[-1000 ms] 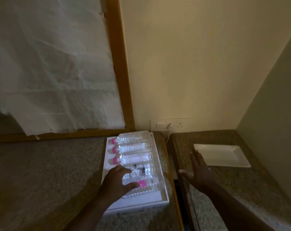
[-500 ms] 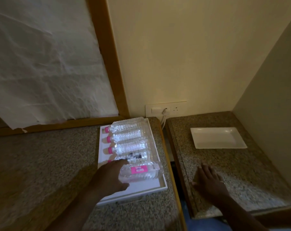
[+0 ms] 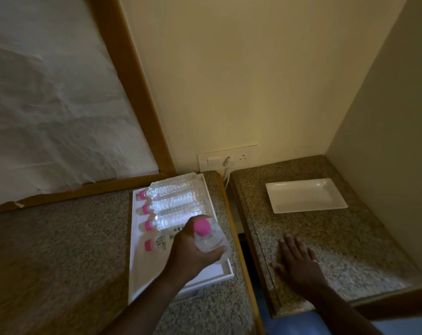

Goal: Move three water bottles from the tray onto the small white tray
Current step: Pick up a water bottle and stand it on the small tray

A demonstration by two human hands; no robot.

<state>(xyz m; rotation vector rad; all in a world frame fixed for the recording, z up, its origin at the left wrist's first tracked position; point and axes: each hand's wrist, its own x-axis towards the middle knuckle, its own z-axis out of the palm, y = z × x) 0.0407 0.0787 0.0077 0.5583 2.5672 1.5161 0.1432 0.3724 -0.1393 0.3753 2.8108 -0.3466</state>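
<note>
My left hand (image 3: pixel 193 252) grips a clear water bottle (image 3: pixel 208 240) with a pink cap, lifted above the near end of the large white tray (image 3: pixel 135 267), cap pointing up toward me. Several more pink-capped bottles (image 3: pixel 173 204) lie side by side in that tray, caps to the left. The small white tray (image 3: pixel 304 198) sits bare on the right-hand counter near the wall. My right hand (image 3: pixel 296 261) lies flat, fingers spread, on the right counter in front of the small tray, holding nothing.
A dark gap (image 3: pixel 241 238) separates the left granite counter (image 3: pixel 60 250) from the right granite counter (image 3: pixel 350 238). A wall socket plate (image 3: pixel 227 160) with a plugged cable sits behind the gap. A wood-framed panel covered in white paper (image 3: pixel 60 105) leans at the left.
My left hand has closed on the nearest bottle and lifted it off the large tray, tipping it upright. My right hand stays flat on the right counter. The view has tilted down.
</note>
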